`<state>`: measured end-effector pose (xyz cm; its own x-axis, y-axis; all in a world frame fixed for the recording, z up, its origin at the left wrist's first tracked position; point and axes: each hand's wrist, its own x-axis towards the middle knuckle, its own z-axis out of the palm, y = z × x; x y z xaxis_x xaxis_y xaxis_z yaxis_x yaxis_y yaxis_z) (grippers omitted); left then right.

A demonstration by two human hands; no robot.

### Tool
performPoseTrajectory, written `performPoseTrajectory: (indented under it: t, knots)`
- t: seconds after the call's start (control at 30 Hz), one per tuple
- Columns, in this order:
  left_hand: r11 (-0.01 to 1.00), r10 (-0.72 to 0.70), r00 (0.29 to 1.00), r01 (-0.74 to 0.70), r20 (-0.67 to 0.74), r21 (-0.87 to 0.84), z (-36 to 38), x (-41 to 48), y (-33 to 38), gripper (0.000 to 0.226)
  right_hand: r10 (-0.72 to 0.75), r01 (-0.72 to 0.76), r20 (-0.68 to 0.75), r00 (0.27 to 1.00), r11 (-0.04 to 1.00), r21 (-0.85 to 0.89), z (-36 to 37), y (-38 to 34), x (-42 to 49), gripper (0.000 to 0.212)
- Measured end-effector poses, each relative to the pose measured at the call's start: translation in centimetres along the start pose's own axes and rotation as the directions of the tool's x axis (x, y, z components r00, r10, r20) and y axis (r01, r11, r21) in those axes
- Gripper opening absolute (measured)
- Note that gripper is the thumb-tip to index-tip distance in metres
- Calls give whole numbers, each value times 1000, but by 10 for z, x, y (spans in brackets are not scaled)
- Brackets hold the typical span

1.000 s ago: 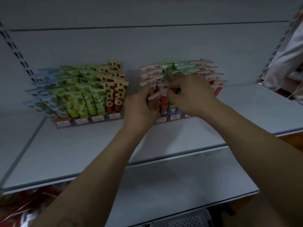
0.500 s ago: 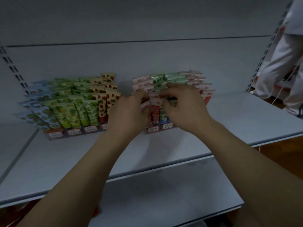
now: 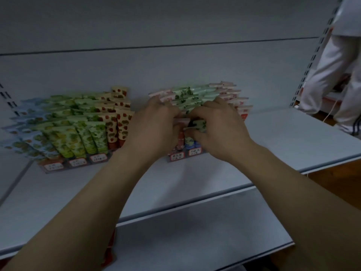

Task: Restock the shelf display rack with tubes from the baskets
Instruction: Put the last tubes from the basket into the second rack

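In the head view, both hands are working at the front rows of the right display rack (image 3: pixel 185 155), which is sitting on the white shelf (image 3: pixel 293 133) near a fuller left display rack (image 3: pixel 76 163). The right hand (image 3: pixel 216 124) is pinching a green tube (image 3: pixel 199 125) between curled fingers and thumb, just behind the front labels. The left hand (image 3: pixel 154 126) is lying against a pink tube (image 3: pixel 181 121); its fingertips are hiding, so its grip cannot be told. The rows are leaning and packing tightly, so forcing the green tube in crooked is likely risking toppled neighbours, or the rack sliding back on the shelf
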<state>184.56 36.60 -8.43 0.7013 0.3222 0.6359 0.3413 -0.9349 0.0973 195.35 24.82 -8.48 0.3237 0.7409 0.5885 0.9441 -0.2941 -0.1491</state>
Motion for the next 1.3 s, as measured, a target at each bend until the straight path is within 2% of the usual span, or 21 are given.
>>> performPoseTrajectory:
  t: [0.13,0.23,0.4,0.53,0.8,0.97,1.17,1.3]
  knots:
    - [993,21,998,-28,-62,-115,2,-2,-3,27,-2,2,2,1000,1000,1,0,1,2,28]
    - [985,21,998,-30,-55,-169,2,-1,-6,28,-4,4,4,1000,1000,-6,2,2,2,31]
    - [991,97,991,-104,-94,-81,2,4,-8,27,-16,16,-10,1000,999,-37,6,5,1,35]
    - [990,116,987,-124,-112,-67,4,5,-10,36,-28,27,-18,999,999,-46,7,5,2,35]
    - [985,112,990,-122,-89,-122,5,6,-12,18,-12,11,-36,999,999,-40,9,5,3,33]
    - [979,174,984,-175,-20,-99,3,9,-14,13,-3,2,-25,1000,999,-37,8,4,3,33]
    - [987,128,991,-124,36,-102,1,9,-13,16,38,-38,-38,999,999,-12,9,0,1,29]
    - [996,42,998,-39,38,-76,-1,6,-10,14,80,-82,-79,994,996,-30,6,-2,-9,31]
